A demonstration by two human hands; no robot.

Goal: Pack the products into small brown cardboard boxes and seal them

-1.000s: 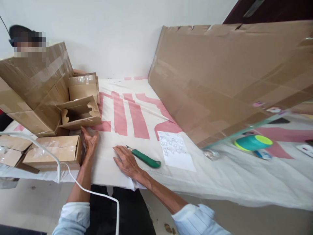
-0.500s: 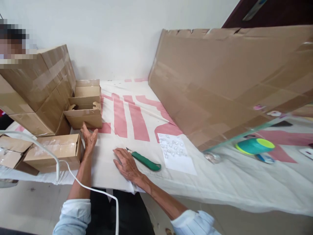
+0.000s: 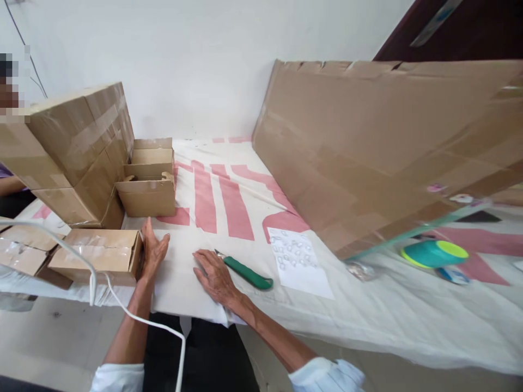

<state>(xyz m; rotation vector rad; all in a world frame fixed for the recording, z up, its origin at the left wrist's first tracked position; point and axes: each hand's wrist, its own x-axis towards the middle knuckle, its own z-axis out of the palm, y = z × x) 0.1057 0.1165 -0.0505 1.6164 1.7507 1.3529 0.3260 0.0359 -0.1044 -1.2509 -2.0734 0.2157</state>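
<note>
My left hand (image 3: 154,249) stands on edge against the right end of a taped cardboard box (image 3: 98,253), its fingers stretched out and thumb apart. Just beyond its fingertips is an open cardboard box (image 3: 147,197) with its flaps up. My right hand (image 3: 215,276) lies flat on the cloth-covered table (image 3: 175,294), holding nothing. Right beside it rests a green-handled utility knife (image 3: 250,273), blade tip pointing to the upper left. Farther right, a white sheet of paper (image 3: 304,275) bears small clear pieces that I cannot identify.
Stacked taped cartons (image 3: 77,147) rise at the left, with a person partly visible behind. A large cardboard sheet (image 3: 368,152) leans across the right side. Near it lies a teal and yellow roll-shaped object (image 3: 433,253). A white cable (image 3: 139,316) hangs across the front left.
My left hand has drawn back from the open box's front to the end of the taped box. My right hand stays flat by the knife. The view has shifted slightly.
</note>
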